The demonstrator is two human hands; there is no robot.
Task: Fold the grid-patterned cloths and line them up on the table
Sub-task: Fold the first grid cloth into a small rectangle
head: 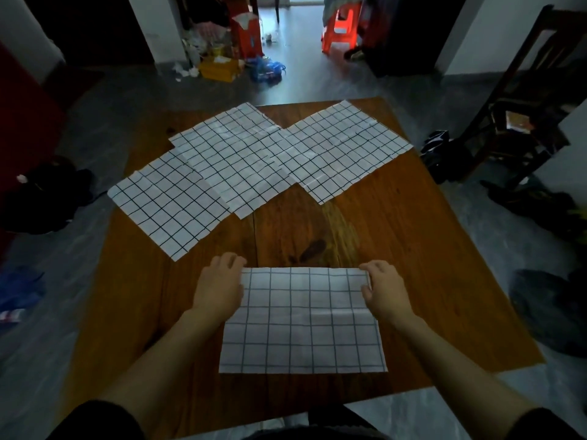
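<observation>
A white cloth with a black grid (303, 325) lies flat near the front edge of the wooden table (397, 249). My left hand (219, 287) grips its far left corner and my right hand (382, 289) pinches its far right corner. Three more grid cloths lie spread out and overlapping across the far half: one at the left (168, 204), one in the middle (235, 160), one at the right (343, 150).
Bare wood shows between the near cloth and the far ones. A dark wooden chair (521, 100) stands to the right of the table. Dark bundles lie on the floor at both sides. Boxes and a red stool (341, 27) clutter the floor far behind.
</observation>
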